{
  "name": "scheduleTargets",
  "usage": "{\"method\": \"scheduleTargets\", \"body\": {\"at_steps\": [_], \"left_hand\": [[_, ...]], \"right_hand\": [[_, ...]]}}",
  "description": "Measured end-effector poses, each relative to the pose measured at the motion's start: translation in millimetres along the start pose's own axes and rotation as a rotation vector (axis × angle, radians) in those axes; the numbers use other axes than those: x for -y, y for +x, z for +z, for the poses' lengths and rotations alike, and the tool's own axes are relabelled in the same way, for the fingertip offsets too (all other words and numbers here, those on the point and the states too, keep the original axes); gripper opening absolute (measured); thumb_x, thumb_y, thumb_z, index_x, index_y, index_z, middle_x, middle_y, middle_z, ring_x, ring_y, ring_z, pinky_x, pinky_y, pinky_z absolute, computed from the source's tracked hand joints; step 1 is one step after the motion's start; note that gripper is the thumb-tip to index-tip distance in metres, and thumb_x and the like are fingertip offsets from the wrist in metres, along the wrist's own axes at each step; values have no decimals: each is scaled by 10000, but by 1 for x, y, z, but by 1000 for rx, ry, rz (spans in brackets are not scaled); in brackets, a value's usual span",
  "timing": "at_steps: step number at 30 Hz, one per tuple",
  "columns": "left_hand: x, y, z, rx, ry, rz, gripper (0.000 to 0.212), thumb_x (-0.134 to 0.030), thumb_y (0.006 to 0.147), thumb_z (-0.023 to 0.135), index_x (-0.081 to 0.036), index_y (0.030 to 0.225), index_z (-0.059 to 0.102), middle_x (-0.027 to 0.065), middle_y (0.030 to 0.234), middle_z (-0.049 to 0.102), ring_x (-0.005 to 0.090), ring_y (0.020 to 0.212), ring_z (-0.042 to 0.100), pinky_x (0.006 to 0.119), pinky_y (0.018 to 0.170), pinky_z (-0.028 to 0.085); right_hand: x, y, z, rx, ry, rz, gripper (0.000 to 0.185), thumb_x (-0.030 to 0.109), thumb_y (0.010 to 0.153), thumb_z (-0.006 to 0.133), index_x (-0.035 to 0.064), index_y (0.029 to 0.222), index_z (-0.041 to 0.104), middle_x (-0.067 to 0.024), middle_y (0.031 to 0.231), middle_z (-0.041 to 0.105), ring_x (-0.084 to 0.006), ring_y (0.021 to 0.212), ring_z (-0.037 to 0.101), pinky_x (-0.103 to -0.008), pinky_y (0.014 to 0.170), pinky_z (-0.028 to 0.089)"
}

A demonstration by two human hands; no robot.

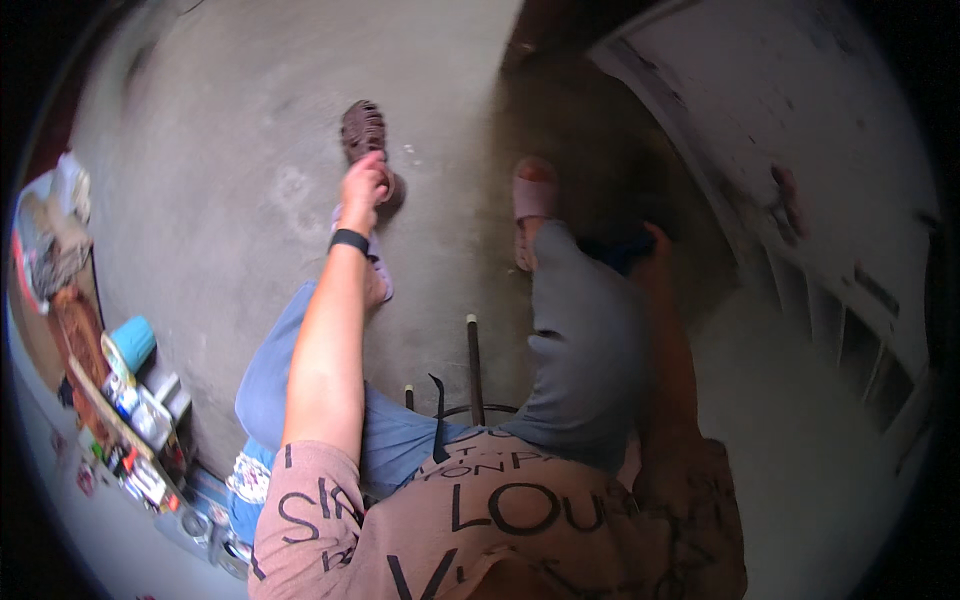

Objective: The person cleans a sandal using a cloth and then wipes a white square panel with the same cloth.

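In front of me, my left hand [365,187] has its fingers around the back part of a brown openwork shoe [363,127], whose toe points away from me over the floor. A black band circles that wrist. Beyond my right knee, in deep shadow, my right hand [660,244] holds a dark blue object [626,251]; blur and darkness hide what it is. My feet are in pink slippers, the right slipper [535,196] standing on shaded floor and the left slipper [381,279] partly covered by my left forearm.
Dark stool legs [473,367] show between my knees. On the left, a turquoise bucket [135,343] lies tipped beside a cluttered shelf [112,409] with bottles and small goods. A large whitish panel [772,142] with slots curves along the right side. The concrete floor [247,112] spreads ahead.
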State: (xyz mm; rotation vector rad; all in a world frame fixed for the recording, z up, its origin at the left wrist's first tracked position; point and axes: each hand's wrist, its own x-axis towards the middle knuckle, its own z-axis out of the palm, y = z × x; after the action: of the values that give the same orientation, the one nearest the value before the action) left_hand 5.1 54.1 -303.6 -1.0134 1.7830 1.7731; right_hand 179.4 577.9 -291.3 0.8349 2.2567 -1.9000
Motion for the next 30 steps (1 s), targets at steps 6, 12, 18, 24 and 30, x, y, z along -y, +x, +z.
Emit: {"method": "scheduleTargets", "body": {"at_steps": [6, 12, 18, 24, 30], "left_hand": [[41, -21, 29, 59, 127, 5, 317, -44, 860, 542, -50, 1141, 688, 86, 890, 711, 143, 752, 661, 263, 627, 503], [69, -59, 57, 166, 47, -128, 337, -58, 915, 449, -42, 1207, 617, 104, 972, 691, 163, 804, 662, 272, 664, 518], [57, -90, 97, 297, 49, -129, 346, -59, 932, 422, -23, 1233, 588, 114, 986, 688, 172, 806, 672, 282, 712, 539], [-19, -150, 85, 515, 186, -16, 306, -105, 954, 443, -11, 1184, 622, 103, 943, 695, 157, 810, 677, 281, 718, 540], [-123, -217, 74, 766, 297, 467, 343, -152, 932, 534, 42, 1210, 588, 90, 912, 690, 148, 824, 660, 293, 747, 539]], "right_hand": [[8, 48, 0, 318, -461, -197, 585, -66, 761, 578, 61, 1330, 528, -191, 1299, 553, -316, 1231, 506, -391, 1073, 376], [-28, 77, 12, 97, -491, -71, 637, -34, 734, 604, 16, 1361, 503, -165, 1320, 560, -321, 1235, 515, -394, 1056, 401], [-21, 103, -47, 147, -147, 74, 511, 23, 791, 644, 5, 1296, 565, -142, 1279, 594, -292, 1200, 542, -388, 1029, 429], [209, 47, 89, 231, 372, 506, 365, 115, 828, 688, -9, 1169, 645, -135, 1187, 645, -267, 1097, 602, -396, 972, 483], [337, 36, 144, 688, 260, 341, 336, 100, 811, 683, -11, 1126, 647, -112, 1131, 677, -271, 1021, 648, -392, 950, 500]]}}
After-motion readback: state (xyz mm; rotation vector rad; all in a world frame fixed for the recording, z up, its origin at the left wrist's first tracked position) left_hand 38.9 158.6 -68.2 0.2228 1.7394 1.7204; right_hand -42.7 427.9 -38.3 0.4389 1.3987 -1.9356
